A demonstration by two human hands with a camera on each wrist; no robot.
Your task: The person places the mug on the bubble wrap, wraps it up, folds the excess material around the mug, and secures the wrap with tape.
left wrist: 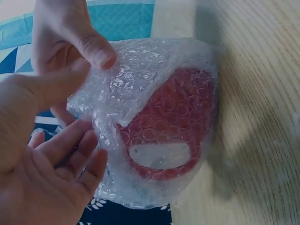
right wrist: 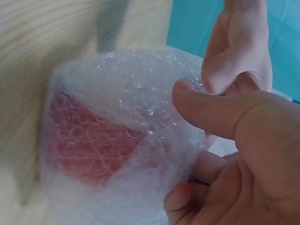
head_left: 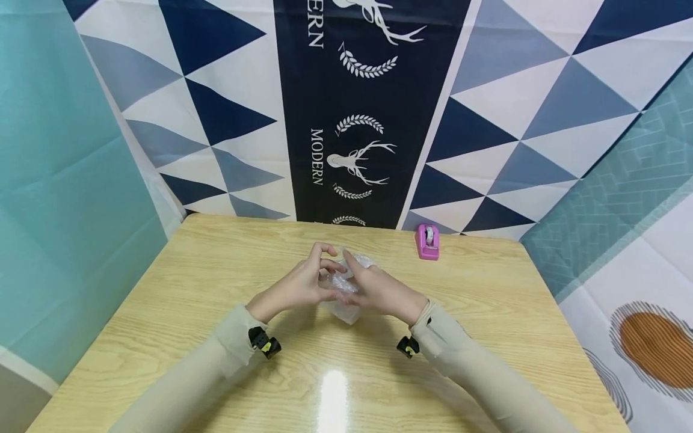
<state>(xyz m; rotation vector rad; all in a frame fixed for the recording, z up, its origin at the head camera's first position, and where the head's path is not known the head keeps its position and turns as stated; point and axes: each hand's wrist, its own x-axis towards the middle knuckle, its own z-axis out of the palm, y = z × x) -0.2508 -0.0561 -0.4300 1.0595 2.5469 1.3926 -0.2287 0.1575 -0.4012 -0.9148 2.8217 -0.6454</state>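
Observation:
A bubble-wrapped package [head_left: 345, 311] stands near the table's middle, between both hands. Through the wrap shows a flat red item [left wrist: 176, 101] with a pale rounded patch near one end; its kind cannot be told. My right hand [head_left: 384, 291] holds the package's edge, thumb [right wrist: 201, 105] on the front and fingers curled behind. My left hand [head_left: 300, 285] is at the same edge, thumb spread from its loosely bent fingers [left wrist: 77, 154], which touch the wrap. In the left wrist view the two thumbs are close together. Part of the wrap's edge is hidden by the hands.
A pink tape dispenser [head_left: 428, 254] with a roll in it stands at the back right of the wooden table [head_left: 216, 270]. A patterned cloth [head_left: 233, 78] hangs behind the table's back edge. More cloth hangs at the left and right sides.

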